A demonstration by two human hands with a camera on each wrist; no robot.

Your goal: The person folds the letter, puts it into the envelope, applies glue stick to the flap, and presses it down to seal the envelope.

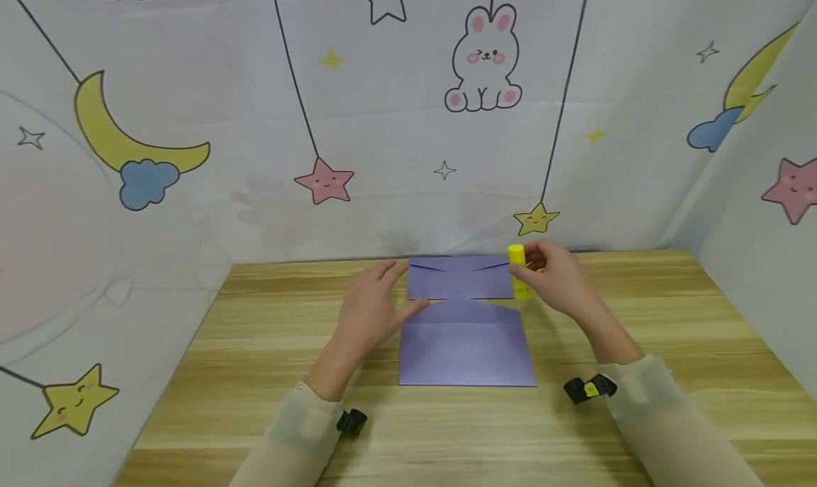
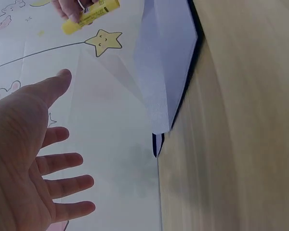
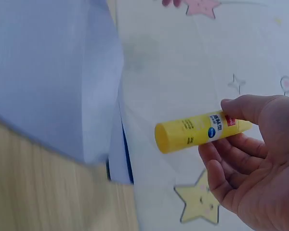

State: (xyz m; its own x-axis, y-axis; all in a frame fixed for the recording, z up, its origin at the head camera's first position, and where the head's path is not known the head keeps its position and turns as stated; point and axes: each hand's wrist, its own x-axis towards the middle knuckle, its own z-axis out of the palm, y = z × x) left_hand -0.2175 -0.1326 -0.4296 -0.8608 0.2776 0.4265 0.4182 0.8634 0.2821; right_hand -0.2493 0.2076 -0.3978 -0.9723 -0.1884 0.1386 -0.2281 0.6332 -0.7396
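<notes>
My right hand (image 1: 560, 278) pinches a yellow glue stick (image 3: 192, 132) between thumb and fingers. In the head view the glue stick stands upright at the right end of the rear purple envelope (image 1: 459, 283). Nearer to me lies a second purple envelope (image 1: 466, 352), its flap unfolded toward the back. My left hand (image 1: 370, 308) hovers by the left side of both envelopes, fingers spread and holding nothing. Its straight, parted fingers also show in the left wrist view, with the palm (image 2: 12, 144) bare.
A wood-grain table (image 1: 255, 373) bears the envelopes. Behind it hangs a white curtain (image 1: 396, 118) printed with stars, moons and a rabbit, meeting the table's back edge. Black bands (image 1: 590, 388) sit at both wrists.
</notes>
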